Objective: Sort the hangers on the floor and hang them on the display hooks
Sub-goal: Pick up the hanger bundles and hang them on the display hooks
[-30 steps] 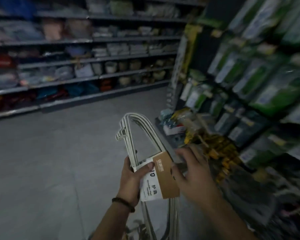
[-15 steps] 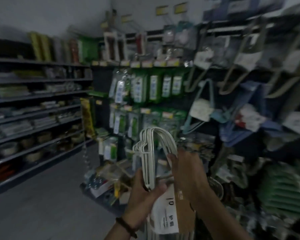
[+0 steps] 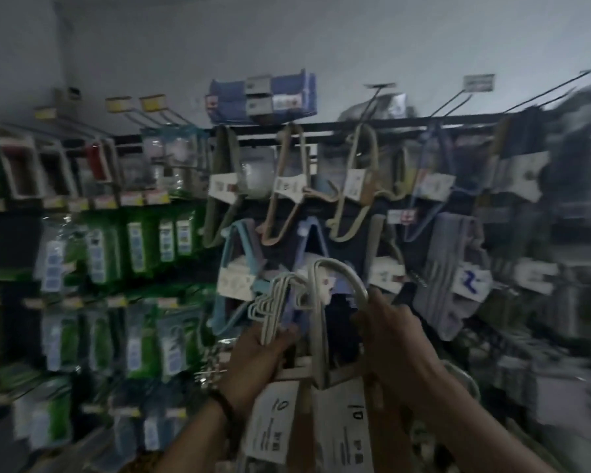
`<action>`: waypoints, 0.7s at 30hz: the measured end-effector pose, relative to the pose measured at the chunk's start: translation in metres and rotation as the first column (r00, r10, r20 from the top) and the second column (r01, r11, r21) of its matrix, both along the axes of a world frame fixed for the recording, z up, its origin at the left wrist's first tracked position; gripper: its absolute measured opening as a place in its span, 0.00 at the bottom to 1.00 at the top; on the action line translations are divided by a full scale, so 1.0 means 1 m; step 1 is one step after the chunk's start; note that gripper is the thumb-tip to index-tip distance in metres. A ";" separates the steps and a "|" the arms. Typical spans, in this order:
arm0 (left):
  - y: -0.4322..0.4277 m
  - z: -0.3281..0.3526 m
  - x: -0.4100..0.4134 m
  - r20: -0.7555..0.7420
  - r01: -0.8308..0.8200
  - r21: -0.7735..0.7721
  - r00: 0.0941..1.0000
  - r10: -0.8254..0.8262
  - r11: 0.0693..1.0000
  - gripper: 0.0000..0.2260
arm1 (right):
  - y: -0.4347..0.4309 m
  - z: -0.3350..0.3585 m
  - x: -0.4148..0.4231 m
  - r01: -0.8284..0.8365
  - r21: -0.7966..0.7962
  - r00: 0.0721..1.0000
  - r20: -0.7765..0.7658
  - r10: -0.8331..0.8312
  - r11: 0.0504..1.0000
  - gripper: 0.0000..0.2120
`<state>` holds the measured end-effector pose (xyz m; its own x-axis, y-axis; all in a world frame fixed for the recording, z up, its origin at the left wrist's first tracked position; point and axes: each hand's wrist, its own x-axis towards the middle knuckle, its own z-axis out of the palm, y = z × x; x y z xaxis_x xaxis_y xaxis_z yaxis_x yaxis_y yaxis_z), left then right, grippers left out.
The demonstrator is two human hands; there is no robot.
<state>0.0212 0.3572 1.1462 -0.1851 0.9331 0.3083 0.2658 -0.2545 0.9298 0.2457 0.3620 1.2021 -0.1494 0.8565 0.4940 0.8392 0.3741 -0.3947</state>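
I hold two packs of pale hangers upright before a display rack. My left hand [image 3: 263, 353] grips one pack of white hangers [image 3: 273, 302], whose paper label [image 3: 273, 418] hangs below. My right hand [image 3: 386, 336] grips the curved top of the second white pack [image 3: 321, 302], with its label [image 3: 345, 431] below. Long display hooks [image 3: 447, 105] jut from a dark rail [image 3: 389, 122] above. Beige hanger packs [image 3: 289, 186] and blue hanger packs [image 3: 239, 268] hang on the rack behind my hands. The picture is blurred.
Green packaged goods [image 3: 137, 240] fill the shelves at left. Grey folded items [image 3: 454, 278] hang at right of the hangers. Blue boxes [image 3: 263, 97] sit on top of the rack. More stock crowds the right side, blurred.
My view swung up from the floor and aisle to the hanger rack. The single bundle is now split into two packs, one in each hand, raised toward the rack.
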 end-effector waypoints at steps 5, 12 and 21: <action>0.049 0.036 0.023 -0.321 0.088 0.209 0.947 -0.017 0.974 0.19 | 0.021 0.031 0.062 0.159 0.099 0.981 0.100 -0.169 0.982 0.08; 0.112 0.099 0.036 -0.491 0.177 0.384 0.870 0.038 0.906 0.17 | 0.047 0.072 0.098 0.214 0.175 0.960 0.144 -0.240 0.961 0.07; 0.168 0.175 0.014 -0.508 0.345 0.268 0.844 -0.172 0.899 0.10 | 0.109 0.143 0.105 0.346 0.201 0.938 -0.082 -0.336 0.916 0.08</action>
